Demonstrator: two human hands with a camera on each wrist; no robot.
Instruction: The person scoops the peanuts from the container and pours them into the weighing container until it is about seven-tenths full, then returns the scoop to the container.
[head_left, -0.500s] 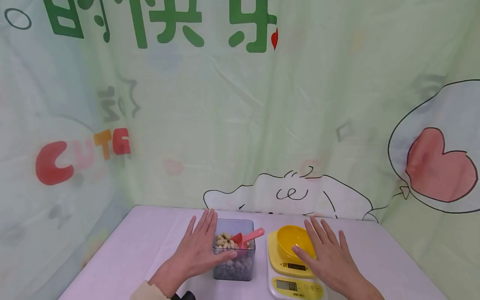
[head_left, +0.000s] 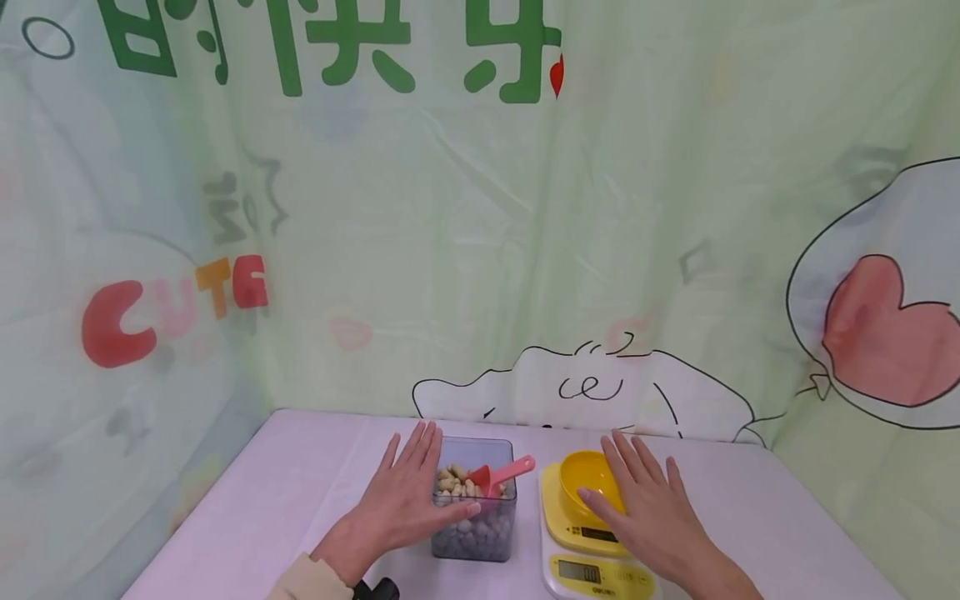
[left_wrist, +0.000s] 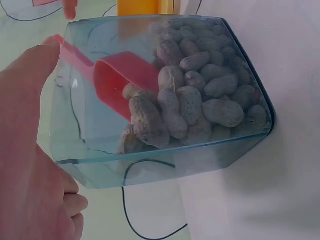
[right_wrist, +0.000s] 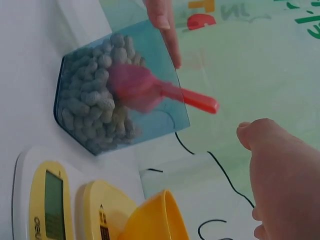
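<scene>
My right hand (head_left: 654, 521) edges left; the box (head_left: 474, 452), scoop (head_left: 501, 477) inside, and bowl (head_left: 588, 479) on its scale (head_left: 581, 547) stay short of the worktop's (head_left: 315, 475) far edge, nothing taken up. It and my left hand (head_left: 405, 497) are empty, fingers straight.

Beyond and above both hands, on fabric backdrop (head_left: 465, 200), large green Chinese characters (head_left: 357, 32) are printed; tops are cut off, 的 at left, then 快乐 can be read. Left of left hand (head_left: 405, 504), same backdrop: "CUTE" lettering (head_left: 177, 329) is set in red, pink, orange; grey lettering (head_left: 225, 208) above it is too faint to be read. Left of right hand (head_left: 651, 508), on kitchen scale (head_left: 551, 550): zeros are shown on LCD display (head_left: 579, 572), DELI brand mark (head_left: 603, 592) is printed below.
</scene>
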